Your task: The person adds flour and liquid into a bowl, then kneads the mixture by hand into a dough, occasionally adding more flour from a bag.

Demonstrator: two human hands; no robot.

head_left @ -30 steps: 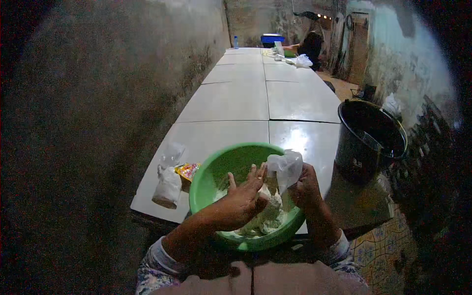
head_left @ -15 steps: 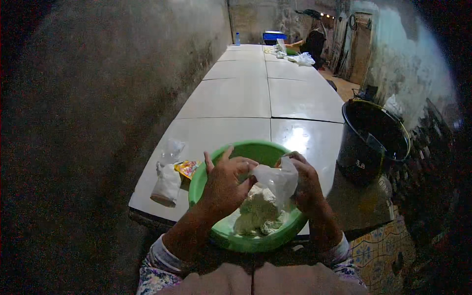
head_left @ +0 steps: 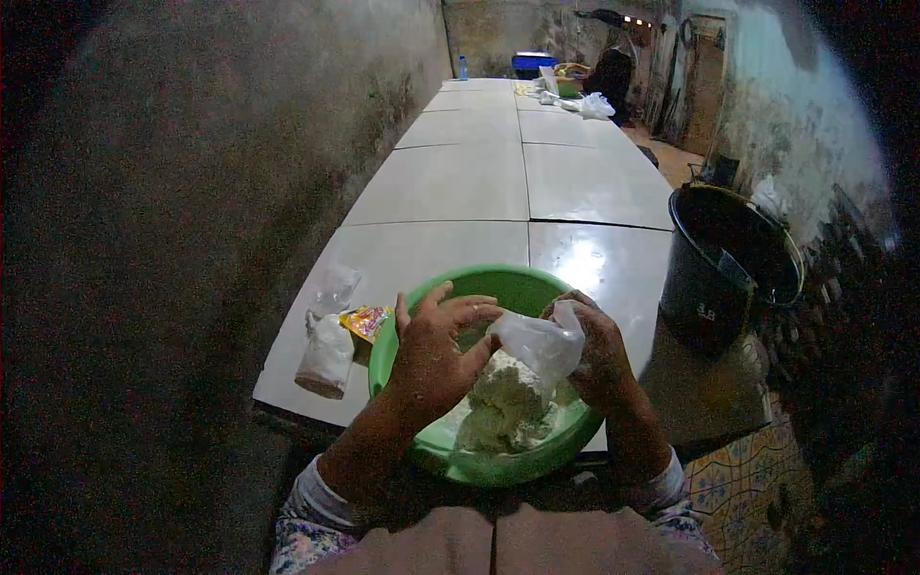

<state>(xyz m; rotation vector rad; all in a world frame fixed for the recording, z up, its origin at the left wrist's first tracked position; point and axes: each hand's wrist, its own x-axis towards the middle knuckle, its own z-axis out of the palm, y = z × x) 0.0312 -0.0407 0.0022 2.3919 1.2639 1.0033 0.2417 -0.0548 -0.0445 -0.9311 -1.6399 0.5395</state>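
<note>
A white plastic bag (head_left: pixel 544 347) is held up over the green basin (head_left: pixel 381 369), low in the centre of the frame, and both hands are kept busy with it! Its left edge is pinched between the thumb and forefinger of the left hand (head_left: pixel 436 350), the other fingers of that hand being raised and spread. Its right end is gripped by the right hand (head_left: pixel 599 356), whose fingers are curled around the plastic, partly hidden from view. Just below the bag, a pale, floury mound (head_left: pixel 503 407) is seen heaped in the basin, with looser white powder scattered about it.

To the left of the basin, a yellow packet (head_left: pixel 364 323) is placed close by the rim, and a filled white bag (head_left: pixel 326 359) is laid beside it, crumpled clear plastic (head_left: pixel 335 287) being spread at its upper end. All of this is carried by the long white bench (head_left: pixel 431 182), which is stretched away toward the top of the frame. There, a blue tub (head_left: pixel 533 63), a bottle (head_left: pixel 463 67) and some white bags (head_left: pixel 596 107) are spotted, with a person in dark clothing (head_left: pixel 610 79) positioned alongside. At the right of the frame, a large black bucket (head_left: pixel 704 297) is shown by the bench's edge.
</note>
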